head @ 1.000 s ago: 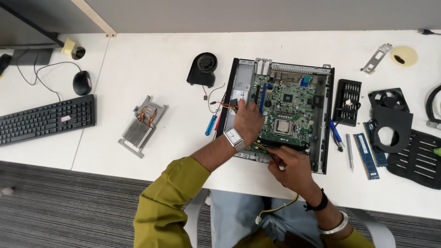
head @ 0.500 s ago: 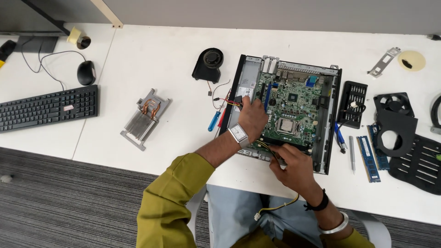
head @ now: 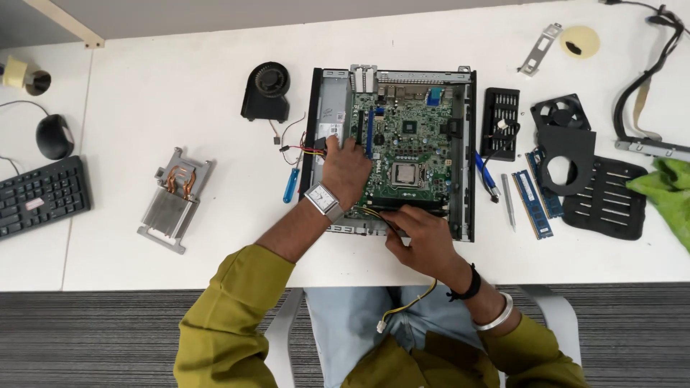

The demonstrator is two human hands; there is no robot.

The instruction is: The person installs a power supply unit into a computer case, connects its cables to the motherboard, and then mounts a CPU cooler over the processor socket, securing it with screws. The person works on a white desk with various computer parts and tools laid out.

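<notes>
Nearest, the right hand (head: 420,233) pinches a yellow-and-black cable (head: 402,305) at the case's near edge — the loose end with its white plug hangs off the counter (head: 144,93) over the lap. The left hand (head: 348,172), fingers curled and pressed down, rests on the left side of the board (head: 410,140) beside the red and yellow wires (head: 302,149).

The open case (head: 323,108) lies flat in the middle of the counter, long axis running away from the person, rear ports at the far edge.

Likely risks: a tug on the cable could strain its connector or drag the case toward the edge, and the left palm bearing on the board could bend pins or parts.

Left of the case lie a blue screwdriver (head: 290,185) and heatsink (head: 172,205); farther off, a blower (head: 267,90).
</notes>
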